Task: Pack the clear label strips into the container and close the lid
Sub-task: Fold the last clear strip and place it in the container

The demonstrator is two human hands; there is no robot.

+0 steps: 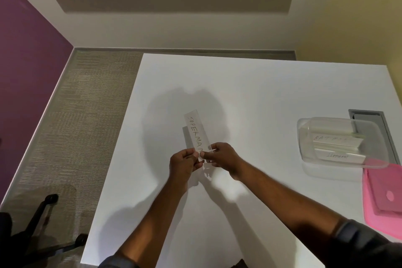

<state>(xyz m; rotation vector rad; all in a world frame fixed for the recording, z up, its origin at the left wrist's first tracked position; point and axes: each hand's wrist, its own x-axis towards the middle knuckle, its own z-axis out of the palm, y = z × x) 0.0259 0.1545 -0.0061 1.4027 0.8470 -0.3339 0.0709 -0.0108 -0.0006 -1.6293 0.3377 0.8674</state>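
A clear label strip (195, 130) with "SUPERMAN" written on it points away from me above the middle of the white table (250, 85). My left hand (185, 164) and my right hand (220, 154) both pinch its near end between fingertips. Far to the right stands the clear plastic container (309, 150), open, with two strips inside: one marked "BATMAN" (335, 139) and one marked "ELEPHANT" (339, 156). The pink lid (382, 200) lies flat on the table just in front of the container, at the right edge of the view.
A grey cable hatch (369, 115) is set into the table behind the container. Carpeted floor lies to the left of the table, with black chair legs and castors (43, 209) at the lower left. A purple wall (26, 54) rises on the left.
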